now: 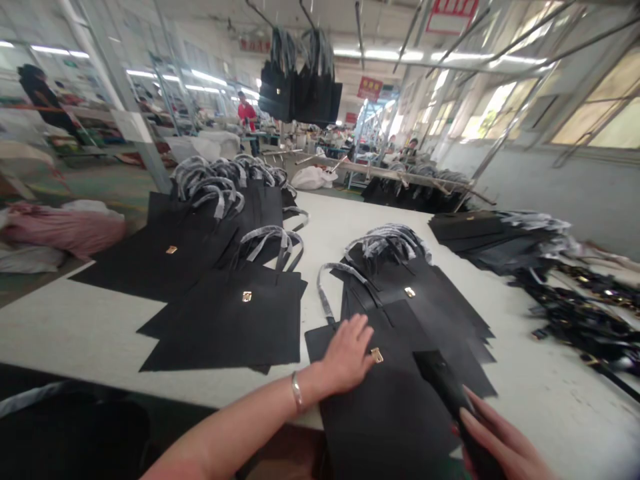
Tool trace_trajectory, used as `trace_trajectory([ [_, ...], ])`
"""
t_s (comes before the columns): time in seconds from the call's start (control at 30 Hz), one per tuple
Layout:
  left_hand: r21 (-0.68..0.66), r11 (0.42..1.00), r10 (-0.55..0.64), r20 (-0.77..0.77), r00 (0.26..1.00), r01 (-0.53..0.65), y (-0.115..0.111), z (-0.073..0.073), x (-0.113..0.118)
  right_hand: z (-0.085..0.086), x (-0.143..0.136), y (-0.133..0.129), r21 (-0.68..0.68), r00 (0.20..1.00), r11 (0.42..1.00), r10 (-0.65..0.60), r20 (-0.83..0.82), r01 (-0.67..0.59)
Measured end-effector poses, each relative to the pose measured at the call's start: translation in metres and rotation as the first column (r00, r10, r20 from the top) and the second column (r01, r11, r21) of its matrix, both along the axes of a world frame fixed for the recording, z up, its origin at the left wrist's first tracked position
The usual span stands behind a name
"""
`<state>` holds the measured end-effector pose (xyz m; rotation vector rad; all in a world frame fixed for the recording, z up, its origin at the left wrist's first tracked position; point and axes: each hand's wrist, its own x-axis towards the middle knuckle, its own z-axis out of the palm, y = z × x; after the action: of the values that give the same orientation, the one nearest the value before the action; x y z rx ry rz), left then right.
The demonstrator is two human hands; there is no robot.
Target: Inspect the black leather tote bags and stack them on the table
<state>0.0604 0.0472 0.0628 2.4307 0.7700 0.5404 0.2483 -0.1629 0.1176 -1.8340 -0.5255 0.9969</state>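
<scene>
A black tote bag (385,407) lies flat at the near table edge, with a gold clasp plate (377,355) on its face and one wrapped handle (324,293) looping up. My left hand (349,353) rests on this bag beside the clasp, fingers stretched out and palm down. At the lower right, my right hand (500,437) is closed around a long black piece (445,387) with a wider, flat far end. That piece is held above the bag's right side; its exact kind cannot be made out. Behind the bag lies a pile of similar bags (425,300) with plastic-wrapped handles.
More black bags (230,327) overlap on the left of the pale table (330,213). Folded black pieces (490,240) and dark straps with metal fittings (585,313) lie at right. Bags hang from an overhead rail (300,87). A person in red (245,113) is farther back.
</scene>
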Motion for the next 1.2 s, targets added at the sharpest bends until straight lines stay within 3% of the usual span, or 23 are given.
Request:
trace_trajectory([
  [0.07, 0.129, 0.967, -0.212, -0.085, 0.974, 0.222, -0.026, -0.021, 0.004, -0.001, -0.001, 0.030, -0.025, 0.995, 0.996, 0.084, -0.054, -0.085],
  [0.13, 0.159, 0.941, -0.278, -0.141, 0.950, 0.299, -0.038, -0.033, 0.003, -0.001, 0.001, 0.055, -0.050, 0.989, 0.990, 0.133, -0.060, -0.136],
  [0.37, 0.166, 0.931, -0.300, -0.153, 0.942, 0.324, -0.033, -0.024, -0.007, 0.005, 0.008, 0.112, -0.036, 0.990, 0.990, 0.133, -0.049, -0.135],
  [0.67, 0.177, 0.932, -0.296, -0.126, 0.947, 0.315, -0.032, -0.023, -0.007, 0.001, 0.028, 0.100, -0.155, 0.979, 0.972, 0.157, -0.127, -0.176],
  [0.83, 0.216, 0.929, -0.279, -0.127, 0.952, 0.301, -0.032, -0.025, -0.006, 0.011, 0.009, 0.123, -0.011, 0.989, 0.989, 0.145, 0.041, -0.145],
  [0.93, 0.314, 0.907, -0.256, -0.113, 0.960, 0.279, -0.036, -0.030, -0.004, 0.018, -0.003, 0.120, 0.021, 0.978, 0.980, 0.197, 0.062, -0.199],
  [1.1, 0.448, 0.786, -0.425, -0.108, 0.899, 0.426, -0.040, -0.043, 0.005, 0.016, -0.016, 0.099, -0.145, 0.917, 0.906, 0.390, -0.083, -0.398],
  [1.2, 0.396, 0.783, -0.472, -0.123, 0.873, 0.479, -0.041, -0.051, 0.009, 0.009, -0.029, 0.102, -0.215, 0.860, 0.833, 0.490, -0.142, -0.510],
])
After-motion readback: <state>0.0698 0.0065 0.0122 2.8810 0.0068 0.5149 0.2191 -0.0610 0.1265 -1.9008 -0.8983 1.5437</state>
